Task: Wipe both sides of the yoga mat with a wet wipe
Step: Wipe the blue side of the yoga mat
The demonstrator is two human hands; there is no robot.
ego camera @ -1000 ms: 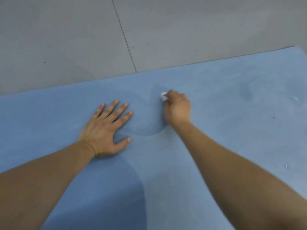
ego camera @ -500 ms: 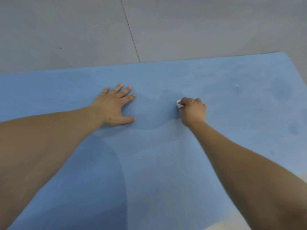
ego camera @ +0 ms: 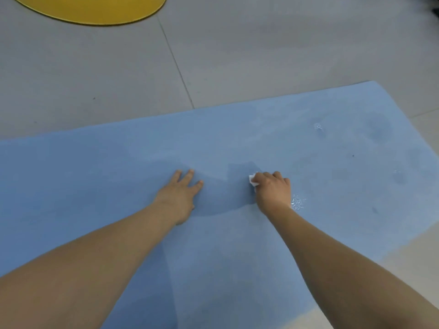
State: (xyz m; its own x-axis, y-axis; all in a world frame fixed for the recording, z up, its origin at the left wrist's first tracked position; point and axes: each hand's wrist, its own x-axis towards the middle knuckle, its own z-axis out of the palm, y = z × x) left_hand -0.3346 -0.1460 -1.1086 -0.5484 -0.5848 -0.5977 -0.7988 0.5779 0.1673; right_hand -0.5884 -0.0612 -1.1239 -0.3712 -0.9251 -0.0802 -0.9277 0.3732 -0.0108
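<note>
A blue yoga mat (ego camera: pixel 95 176) lies flat on the floor and fills most of the view. My left hand (ego camera: pixel 178 195) rests flat on it with fingers spread. My right hand (ego camera: pixel 273 188) grips a small white wet wipe (ego camera: pixel 253 179) and presses it onto the mat just right of the left hand; only a corner of the wipe shows past the fingers. Wet spots glisten on the mat beside the right wrist and farther right.
Grey floor tiles (ego camera: pixel 237 55) lie beyond the mat's far edge. A round yellow mat (ego camera: pixel 95 8) shows at the top left. The blue mat's right end (ego camera: pixel 403 129) and near right edge are in view, with pale floor past them.
The view has tilted up and back, bringing the yellow mat into sight. My right hand with the wipe has slid a little to the right, away from the left hand.
</note>
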